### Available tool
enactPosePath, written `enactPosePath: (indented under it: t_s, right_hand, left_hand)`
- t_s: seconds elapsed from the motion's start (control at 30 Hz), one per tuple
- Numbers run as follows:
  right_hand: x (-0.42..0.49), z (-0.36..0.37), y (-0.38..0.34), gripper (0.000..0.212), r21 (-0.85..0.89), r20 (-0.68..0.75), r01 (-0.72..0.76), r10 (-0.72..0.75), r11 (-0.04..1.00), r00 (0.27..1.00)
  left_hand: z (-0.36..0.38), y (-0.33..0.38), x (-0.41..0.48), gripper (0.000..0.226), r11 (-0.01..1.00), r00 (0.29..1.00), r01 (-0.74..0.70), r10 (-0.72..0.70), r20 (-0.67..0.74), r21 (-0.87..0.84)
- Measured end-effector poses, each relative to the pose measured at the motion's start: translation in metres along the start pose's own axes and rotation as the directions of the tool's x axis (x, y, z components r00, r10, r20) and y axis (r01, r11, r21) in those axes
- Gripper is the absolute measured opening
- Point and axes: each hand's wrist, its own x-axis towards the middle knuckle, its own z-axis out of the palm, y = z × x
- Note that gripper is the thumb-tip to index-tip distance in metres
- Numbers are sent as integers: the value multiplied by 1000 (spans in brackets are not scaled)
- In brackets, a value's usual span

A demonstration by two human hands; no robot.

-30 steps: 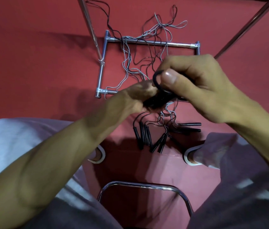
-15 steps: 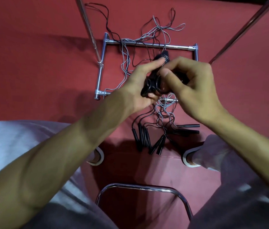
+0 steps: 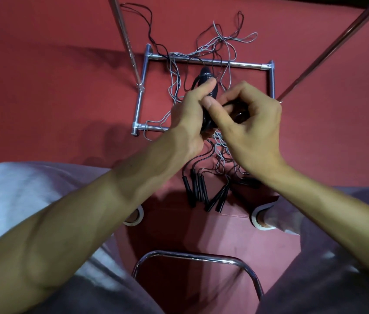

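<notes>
The left hand [image 3: 190, 120] fist-grips the black plastic rope handle [image 3: 207, 78] over the silver metal tube frame [image 3: 242, 64], likely steadying it while the right hand [image 3: 253, 132] pinches the thin black cord [image 3: 239, 114].

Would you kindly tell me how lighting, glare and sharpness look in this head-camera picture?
Head view: dim, warm light, soft shadows on the red floor beside the metal frame; glare streaks the chrome chair tube; the black handle in the left hand and cord in the right hand are nearly detail-less; the wide-angle swells the soft forearms.
</notes>
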Motion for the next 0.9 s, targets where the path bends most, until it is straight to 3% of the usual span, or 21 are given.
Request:
enactPosePath:
  t_s: [0.1, 0.2, 0.33, 0.43, 0.57, 0.7, 0.9]
  right_hand:
    - [-2, 0, 4, 33, -44, 35, 64, -62, 997, 997]
    - [-4, -2, 8, 42, -185, 156, 141, -112, 973, 981]
    - [-4, -4, 11, 33, -266, 279, 245, -169, 932, 945]
    - [2, -4, 16, 25, -244, 260, 309, -245, 919, 934]
    - [-1, 2, 21, 14, -122, 131, 322, -307, 939, 943]
    - [-4, 4, 21, 16, -153, 41, 408, -406, 900, 913]
    - [-2, -1, 27, 25, -170, 172, 554, -529, 815, 831]
  left_hand:
    - [0, -4, 2, 45, 1000, 998, 12, -12, -69, -4]
    - [-2, -6, 4, 42, 1000, 994, 23, -23, -109, -6]
    - [-7, -8, 9, 45, 999, 992, 48, -48, -117, -10]
    - [-6, -7, 9, 44, 997, 993, 60, -66, -102, -56]
    - [-5, -6, 11, 50, 992, 990, 92, -100, -95, -82]
    - [-6, -9, 13, 45, 991, 990, 104, -112, -87, -90]
    - [-9, -10, 14, 46, 987, 986, 125, -134, -94, -103]
